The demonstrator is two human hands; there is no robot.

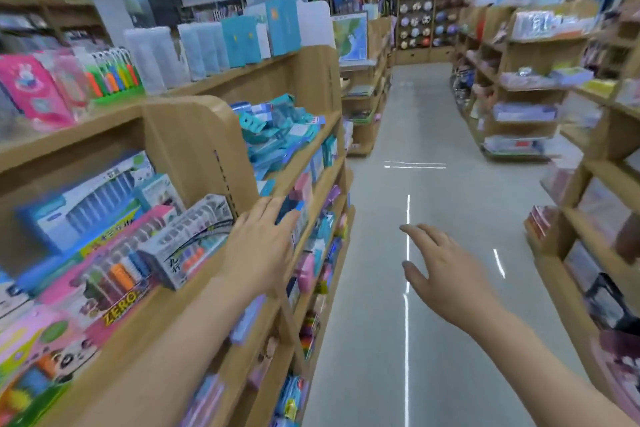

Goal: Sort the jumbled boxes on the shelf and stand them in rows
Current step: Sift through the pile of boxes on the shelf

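Boxes (277, 137), teal and jumbled, lie heaped on the wooden shelf (322, 135), at 12 o'clock from the left hand (261, 243), whose fingers are straight and hold nothing. At its 3 o'clock the right hand (446, 274) hovers above the floor (433, 114), fingers spread wide, empty.

Bare forearms (166, 357), left hand (263, 246), right hand (446, 274)

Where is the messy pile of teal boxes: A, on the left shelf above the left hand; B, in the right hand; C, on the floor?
A: the teal boxes lie heaped on the shelf above the left hand; the right hand holds nothing.
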